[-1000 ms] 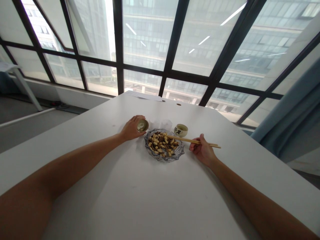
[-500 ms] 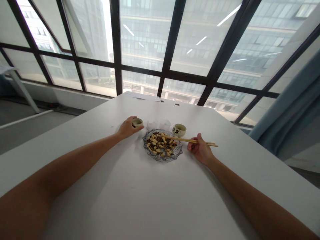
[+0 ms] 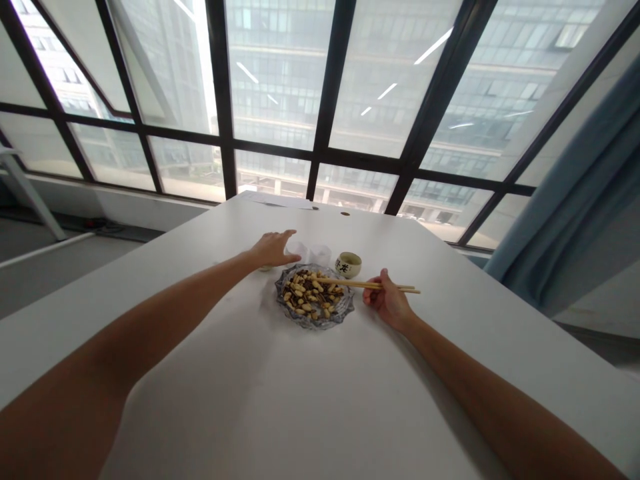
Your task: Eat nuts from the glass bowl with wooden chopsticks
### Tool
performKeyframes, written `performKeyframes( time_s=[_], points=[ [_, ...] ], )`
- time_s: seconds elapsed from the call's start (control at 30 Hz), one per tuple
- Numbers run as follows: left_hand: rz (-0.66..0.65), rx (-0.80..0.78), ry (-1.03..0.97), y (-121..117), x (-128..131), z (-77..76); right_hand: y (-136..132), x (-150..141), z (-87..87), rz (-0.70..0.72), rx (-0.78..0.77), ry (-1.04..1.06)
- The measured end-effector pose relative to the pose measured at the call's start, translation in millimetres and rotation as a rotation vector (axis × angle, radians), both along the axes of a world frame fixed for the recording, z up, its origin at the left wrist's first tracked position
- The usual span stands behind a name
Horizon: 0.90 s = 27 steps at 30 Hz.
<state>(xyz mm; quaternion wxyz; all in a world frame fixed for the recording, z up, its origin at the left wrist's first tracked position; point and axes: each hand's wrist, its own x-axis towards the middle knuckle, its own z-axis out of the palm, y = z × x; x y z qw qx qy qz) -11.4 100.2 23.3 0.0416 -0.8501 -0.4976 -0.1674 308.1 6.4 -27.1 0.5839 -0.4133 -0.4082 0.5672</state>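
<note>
My left hand is open, thumb and fingers apart, beside a small translucent white cup. A second such cup stands to its right. Under my left wrist, only a sliver of a ceramic cup shows; the rest is hidden. My right hand is closed around a pair of wooden chopsticks, their tips pointing left over the peanuts. Those peanuts lie mixed with small dark pieces in a scalloped glass dish. Behind the dish sits a ceramic cup with dark characters.
The white table reaches toward a dark-framed window. Papers lie at its far edge, near a small round brown spot. A blue curtain hangs on the right.
My left hand has let go of the left ceramic cup and moved right toward the translucent cups, opening. My right hand keeps its hold on the chopsticks. The view has shifted slightly.
</note>
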Motion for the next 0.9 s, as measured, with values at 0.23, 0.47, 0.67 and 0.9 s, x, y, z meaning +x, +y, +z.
performKeyframes(
  time_s=[0.23,0.47,0.67,0.9],
  points=[
    [-0.001,-0.085,-0.047,6,12,2.6,-1,-2,0.2,-0.002,0.017,0.009],
    [-0.212,0.233,-0.052,-6,3,-2.5,-5,-18,9.8,-0.229,0.282,0.074],
    [-0.256,0.266,-0.033,-12,-3,-7.4,-22,-32,22.7,-0.377,0.469,-0.086],
    [-0.254,0.190,-0.086,-15,2,-1.9,-27,-54,27.7,-0.276,0.672,-0.457]
  ],
)
